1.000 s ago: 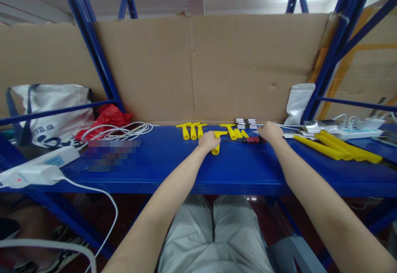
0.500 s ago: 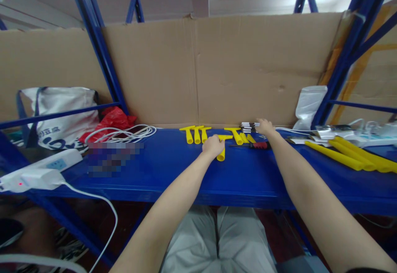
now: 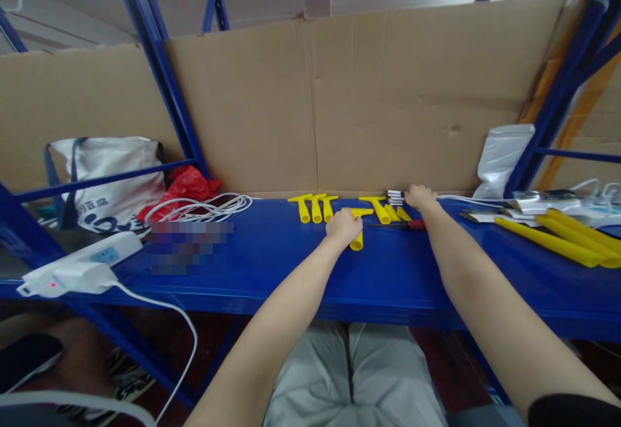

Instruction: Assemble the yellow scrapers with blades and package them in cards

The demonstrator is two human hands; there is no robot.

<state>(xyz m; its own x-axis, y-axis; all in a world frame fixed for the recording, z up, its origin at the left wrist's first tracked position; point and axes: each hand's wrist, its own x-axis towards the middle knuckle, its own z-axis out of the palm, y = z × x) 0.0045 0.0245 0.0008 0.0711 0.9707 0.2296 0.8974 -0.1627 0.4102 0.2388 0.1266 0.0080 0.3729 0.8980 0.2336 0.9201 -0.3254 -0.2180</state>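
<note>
My left hand (image 3: 344, 226) is closed around a yellow T-shaped plastic handle (image 3: 358, 240), whose crossbar and round open tube end show past the fingers. It is at the middle of the blue shelf. Farther back, my right hand (image 3: 420, 196) has its fingers curled beside a small stack of black-and-white pieces (image 3: 394, 198); whatever is in those fingers is hidden. A red-handled screwdriver (image 3: 413, 225) lies just below that hand. Between the hands, another yellow T-shaped handle (image 3: 383, 215) lies beside small yellow pieces (image 3: 392, 213).
Several yellow T-shaped handles (image 3: 315, 210) lie along the cardboard back panel (image 3: 242, 110). Long yellow tubes (image 3: 548, 242) and a white bag (image 3: 502, 162) lie right. To the left are coiled white cables (image 3: 228, 205), a red plastic bag (image 3: 187, 184), a cloth bag (image 3: 111, 175) and a power strip (image 3: 92, 255).
The view has turned slightly left, so the scene sits farther right. My right hand has drawn a little away from the stack. My left hand still grips the yellow handle.
</note>
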